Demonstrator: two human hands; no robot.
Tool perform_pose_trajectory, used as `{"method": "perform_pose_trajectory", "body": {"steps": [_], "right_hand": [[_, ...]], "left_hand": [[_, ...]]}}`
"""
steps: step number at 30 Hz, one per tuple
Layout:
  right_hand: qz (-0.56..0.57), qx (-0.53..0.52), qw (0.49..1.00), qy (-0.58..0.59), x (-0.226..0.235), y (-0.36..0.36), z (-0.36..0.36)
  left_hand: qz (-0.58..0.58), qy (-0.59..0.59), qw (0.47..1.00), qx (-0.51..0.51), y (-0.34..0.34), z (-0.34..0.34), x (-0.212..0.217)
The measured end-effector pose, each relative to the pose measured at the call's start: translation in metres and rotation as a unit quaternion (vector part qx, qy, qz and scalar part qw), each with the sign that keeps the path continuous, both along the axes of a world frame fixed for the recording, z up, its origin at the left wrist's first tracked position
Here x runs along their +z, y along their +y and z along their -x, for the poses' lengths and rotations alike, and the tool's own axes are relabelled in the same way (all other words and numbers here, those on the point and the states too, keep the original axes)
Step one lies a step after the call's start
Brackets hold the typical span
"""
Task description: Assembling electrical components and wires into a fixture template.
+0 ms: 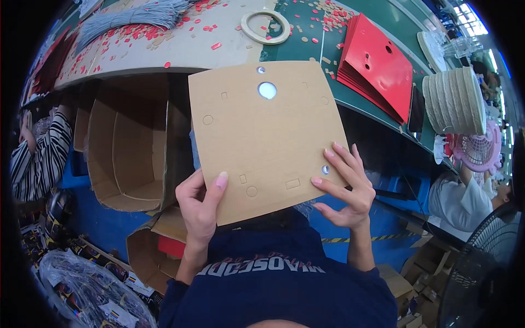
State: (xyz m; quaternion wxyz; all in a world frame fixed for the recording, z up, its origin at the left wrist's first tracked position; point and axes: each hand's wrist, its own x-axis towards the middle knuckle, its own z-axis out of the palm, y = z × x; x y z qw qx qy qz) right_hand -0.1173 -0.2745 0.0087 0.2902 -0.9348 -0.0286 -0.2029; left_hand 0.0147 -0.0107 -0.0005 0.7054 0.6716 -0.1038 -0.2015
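A brown cardboard sheet (268,136) is held up in front of my body, at the near edge of the table. Near its top is a round cut-through hole, with a small shiny round piece above it. Another shiny piece sits near the lower right edge. Small circles and rectangles are outlined on the board. My left hand (199,205) grips the lower left edge, thumb on the face and the other fingers mostly hidden. My right hand (349,191) rests with spread fingers on the lower right, around the shiny piece, its thumb off the board.
A red stack of punched sheets (377,65) lies right on the table, near a dark phone (416,111) and a cord spool (454,101). Farther back are a tape roll (285,34), grey strands (128,24) and scattered scraps. Cardboard boxes (128,147) stand below left; a fan (486,262) is right.
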Motion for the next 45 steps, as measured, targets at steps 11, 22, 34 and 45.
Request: {"method": "perform_pose_trajectory", "body": {"steps": [11, 22, 34, 45], "right_hand": [[-0.08, -0.041, 0.995, -0.048, -0.013, -0.008, 0.0], [-0.142, -0.004, 0.989, -0.028, -0.03, -0.024, 0.013], [-0.233, -0.008, 0.968, -0.088, -0.04, -0.012, 0.006], [-0.197, -0.018, 0.979, -0.053, -0.036, -0.007, -0.004]], "left_hand": [[0.039, 0.094, 0.995, 0.002, -0.004, -0.008, 0.009], [0.059, 0.135, 0.989, 0.005, -0.004, -0.012, 0.008], [0.047, 0.13, 0.99, 0.002, -0.011, -0.017, 0.011], [-0.163, -0.083, 0.983, -0.034, -0.012, -0.05, 0.015]]}}
